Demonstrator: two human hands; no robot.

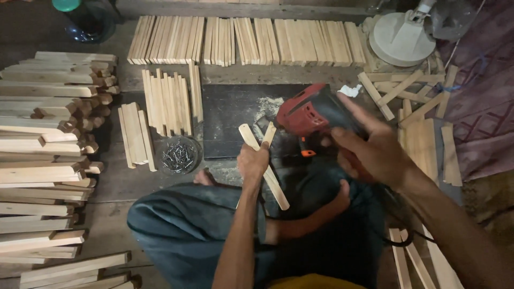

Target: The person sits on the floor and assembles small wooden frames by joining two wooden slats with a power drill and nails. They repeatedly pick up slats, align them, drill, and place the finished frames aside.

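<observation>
Left hand [252, 163] clamps two wooden slats [266, 160] crossed at their upper ends; keep them pinned flat, joint steady under the bit. Right hand [369, 152] grips the red power drill [310, 112], at 1 o'clock from the left. Nail dish [179, 155] at 9 o'clock; slat rows [241, 40] beyond.
</observation>
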